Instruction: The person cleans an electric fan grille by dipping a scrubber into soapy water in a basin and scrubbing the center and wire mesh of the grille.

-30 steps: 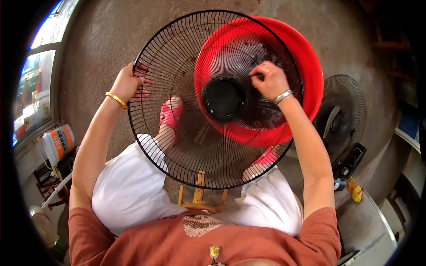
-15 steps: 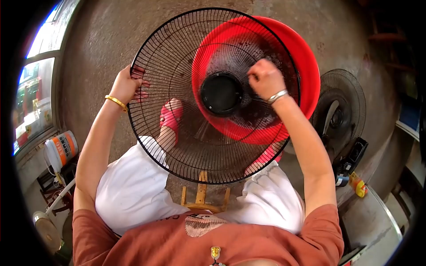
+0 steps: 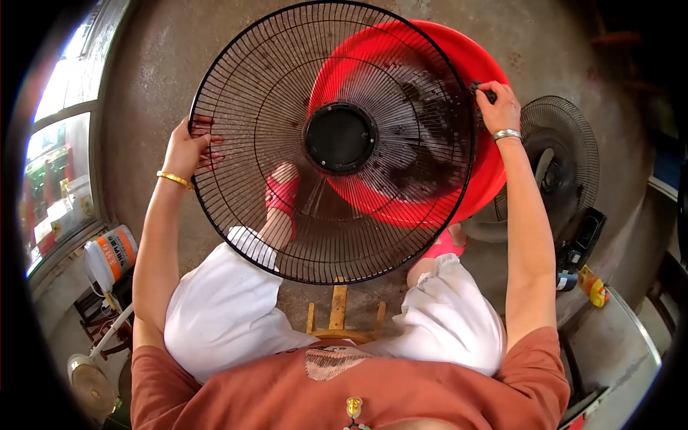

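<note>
A round black fan grille [image 3: 337, 265] with a solid black hub [image 3: 341, 139] is held up over my knees, partly above a red basin [image 3: 481, 56]. My left hand [image 3: 188, 149] is closed on the grille's left edge, fingers showing behind the wires. At the right rim, my right hand [image 3: 502, 107] pinches a small dark wad [image 3: 481, 89], which looks like a cloth or scrubber; its exact kind is unclear. Through the wires, dark wet patches and water show in the basin.
Another fan grille with its fan [image 3: 559, 154] lies on the floor at right, a black box-shaped part [image 3: 589, 228] beside it. A white-and-orange bucket [image 3: 113, 252] stands at left. Between my legs is a wooden stool [image 3: 337, 315]. A window [image 3: 61, 179] is at far left.
My right hand has moved from over the grille near the hub outward to its right rim, and the dark wad now shows. The grille has shifted slightly left and up, still in my left hand.
</note>
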The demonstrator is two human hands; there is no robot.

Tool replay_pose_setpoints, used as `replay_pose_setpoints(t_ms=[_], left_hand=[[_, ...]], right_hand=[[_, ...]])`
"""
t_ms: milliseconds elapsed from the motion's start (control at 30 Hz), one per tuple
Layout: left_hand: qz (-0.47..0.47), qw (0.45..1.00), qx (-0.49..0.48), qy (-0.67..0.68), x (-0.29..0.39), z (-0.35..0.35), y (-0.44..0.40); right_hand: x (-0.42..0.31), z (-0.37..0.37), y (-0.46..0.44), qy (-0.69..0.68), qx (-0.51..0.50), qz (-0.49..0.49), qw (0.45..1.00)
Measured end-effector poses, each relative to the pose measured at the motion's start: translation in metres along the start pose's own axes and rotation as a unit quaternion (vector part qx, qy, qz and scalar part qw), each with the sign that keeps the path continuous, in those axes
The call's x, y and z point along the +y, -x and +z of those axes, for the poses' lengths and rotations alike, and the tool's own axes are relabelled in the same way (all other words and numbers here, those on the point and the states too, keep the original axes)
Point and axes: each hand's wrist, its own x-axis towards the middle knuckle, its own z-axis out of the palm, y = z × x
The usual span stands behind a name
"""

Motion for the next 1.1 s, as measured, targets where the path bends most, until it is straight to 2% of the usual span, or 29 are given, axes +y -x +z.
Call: replay_pose_setpoints(t_ms=[33,133,167,200,233,267,300,333,367,400,500,533,600,667,733,833,967,1067,1100], left_hand=[[-0.004,1.000,0.007,0.003,0.004,0.003,0.004],[-0.015,0.999,0.008,-0.027,0.005,0.000,0.003],[-0.005,1.000,0.009,-0.028,0.004,-0.003,0.001],[-0.007,1.000,0.011,-0.027,0.004,-0.003,0.002],[-0.008,1.000,0.013,-0.024,0.004,-0.002,0.004],[-0.008,1.000,0.016,-0.021,0.006,-0.002,0.004],[-0.008,1.000,0.018,-0.024,0.007,-0.002,0.005],[-0.008,0.999,0.020,-0.027,0.008,-0.002,0.006],[-0.009,0.999,0.022,-0.030,0.008,-0.001,0.007],[-0.003,0.999,0.025,-0.024,0.007,0.000,0.007],[0.011,1.000,0.026,-0.007,0.003,-0.001,0.006],[0.006,1.000,0.021,-0.009,0.002,-0.002,0.006],[-0.002,1.000,0.012,-0.014,0.002,-0.002,0.006],[-0.003,1.000,0.013,-0.012,0.004,-0.001,0.009],[-0.003,1.000,0.015,-0.007,0.004,0.001,0.009],[-0.001,1.000,0.021,0.006,0.000,0.002,0.007],[-0.004,0.999,0.031,0.010,-0.003,0.002,0.004],[-0.011,1.000,0.023,-0.003,-0.001,0.002,0.003],[-0.016,1.000,0.020,-0.009,-0.002,0.001,0.003]], right_hand=[[0.017,0.009,0.007,0.008,-0.013,0.035,0.999],[0.070,0.054,0.040,0.012,-0.117,0.050,0.992],[0.079,0.073,0.055,0.289,-0.257,-0.138,0.912],[0.075,0.080,0.065,0.525,-0.362,-0.308,0.706],[0.074,0.082,0.071,0.533,-0.413,-0.364,0.642],[0.075,0.081,0.074,0.468,-0.442,-0.291,0.708],[0.069,0.066,0.070,0.335,-0.443,-0.153,0.818],[0.060,0.047,0.062,0.217,-0.409,-0.039,0.885],[0.051,0.030,0.054,0.149,-0.360,0.030,0.920],[0.039,0.010,0.048,0.125,-0.303,0.053,0.943],[-0.007,-0.036,0.029,0.098,-0.103,0.055,0.988],[-0.026,-0.045,0.023,0.045,-0.081,0.025,0.995],[-0.063,-0.044,0.013,-0.034,-0.065,-0.124,0.990],[-0.102,-0.023,0.012,-0.076,-0.138,-0.180,0.971],[-0.126,0.016,0.018,-0.105,-0.229,-0.160,0.954],[-0.139,0.060,0.026,-0.141,-0.224,-0.152,0.952],[-0.133,0.050,0.054,-0.183,-0.249,-0.191,0.932],[-0.123,0.032,0.092,-0.213,-0.391,-0.209,0.870],[-0.121,0.028,0.087,-0.225,-0.409,-0.202,0.861]])
